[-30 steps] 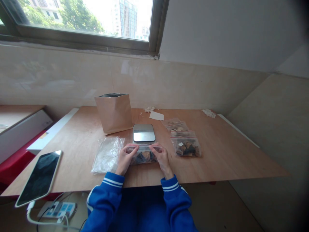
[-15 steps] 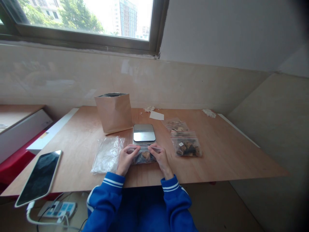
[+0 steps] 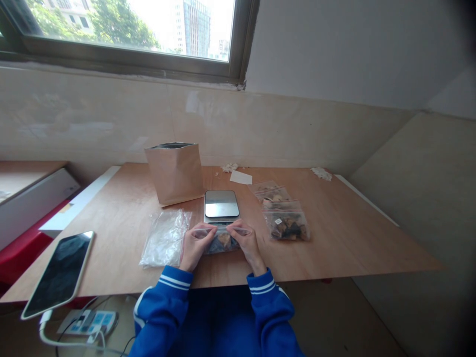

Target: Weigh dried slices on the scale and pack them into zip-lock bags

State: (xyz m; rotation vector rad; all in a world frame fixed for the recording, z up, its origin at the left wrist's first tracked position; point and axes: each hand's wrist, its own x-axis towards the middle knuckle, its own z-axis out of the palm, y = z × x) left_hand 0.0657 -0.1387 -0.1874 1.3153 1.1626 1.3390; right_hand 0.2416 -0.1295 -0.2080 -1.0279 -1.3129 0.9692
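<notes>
Between my hands is a clear zip bag [image 3: 223, 242] with dark and tan dried pieces inside, near the table's front edge. My left hand [image 3: 197, 242] pinches its top edge on the left, thumb against fingers. On the right, my right hand [image 3: 245, 240] pinches the same edge. Just behind the bag sits a small scale [image 3: 222, 204] with a shiny metal plate; its front is partly hidden by my hands and the bag. A stack of flat clear zip bags [image 3: 165, 240] lies beside my left hand.
Filled zip bags [image 3: 286, 225] overlap to the right. An upright brown paper pouch [image 3: 175, 173] stands open behind the scale's left side. A white card [image 3: 241, 177] and crumpled tissue [image 3: 322, 173] lie farther back. A tablet [image 3: 59, 275] with a cable overhangs the front left edge.
Both hands keep their pinch on the zip bag's top edge and have barely moved. The whole view has shifted very slightly.
</notes>
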